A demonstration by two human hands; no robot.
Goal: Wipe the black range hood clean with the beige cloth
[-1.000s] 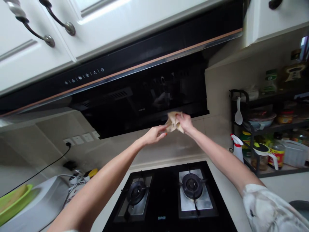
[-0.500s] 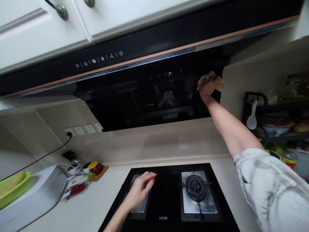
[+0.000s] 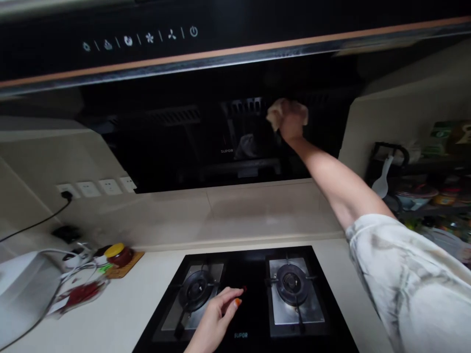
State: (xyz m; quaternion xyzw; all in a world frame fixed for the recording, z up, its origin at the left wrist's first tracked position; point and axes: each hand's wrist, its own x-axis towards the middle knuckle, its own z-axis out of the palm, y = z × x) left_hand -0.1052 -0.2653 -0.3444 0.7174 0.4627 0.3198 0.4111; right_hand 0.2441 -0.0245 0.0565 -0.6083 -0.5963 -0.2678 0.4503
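My right hand (image 3: 293,121) reaches up and presses a beige cloth (image 3: 275,115) against the glossy black panel of the range hood (image 3: 206,162). Its fingers are closed over the cloth and blurred by motion. Above the black gas stove (image 3: 245,274), my left hand (image 3: 221,314) hovers with nothing in it, thumb apart from the lightly bent fingers. It is near the left burner (image 3: 196,290); the right burner (image 3: 292,284) lies further to its right.
The hood's front edge (image 3: 235,59) juts out overhead. At left on the counter are a yellow-lidded jar (image 3: 119,256), a plastic packet (image 3: 81,294) and a white appliance (image 3: 25,284). A dark shelf at right holds a white ladle (image 3: 382,179), a bowl (image 3: 414,196) and jars.
My right hand has slid the cloth leftward across the hood panel. My left hand has moved slightly right and down. The view has come closer to the hood.
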